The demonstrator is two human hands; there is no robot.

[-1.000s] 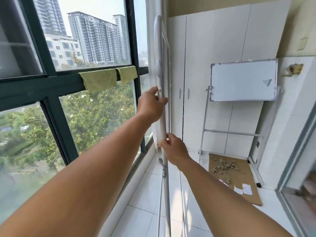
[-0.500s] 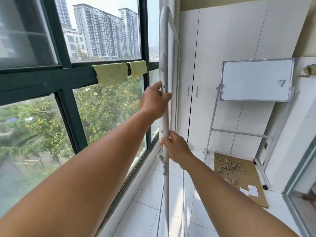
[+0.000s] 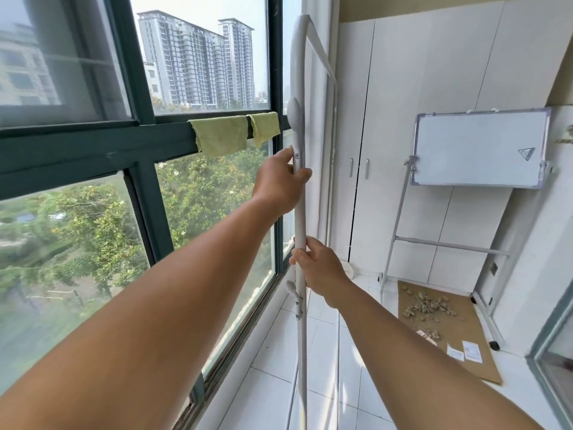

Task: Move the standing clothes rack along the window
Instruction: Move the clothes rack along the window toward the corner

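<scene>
A white standing clothes rack (image 3: 300, 218) stands upright just right of the dark-framed window (image 3: 145, 209), seen edge-on, its near post running from the top of the view to the floor. My left hand (image 3: 279, 184) grips that post at about window-rail height. My right hand (image 3: 319, 265) holds the same post lower down, just above a small plastic clip. The rack's far post and top bar reach back toward the wardrobe. Its feet are out of view.
Two green cloths (image 3: 221, 135) hang on the window rail. White wardrobe doors (image 3: 403, 135) close the far end. A whiteboard on a stand (image 3: 477, 150) leans at right, above cardboard (image 3: 440, 324) with crumbs and papers on the tiled floor.
The view has drawn closer to the far end and shifted; the rack and both hands stay together, with the cloths and wardrobe now nearer. Both grips are unchanged.
</scene>
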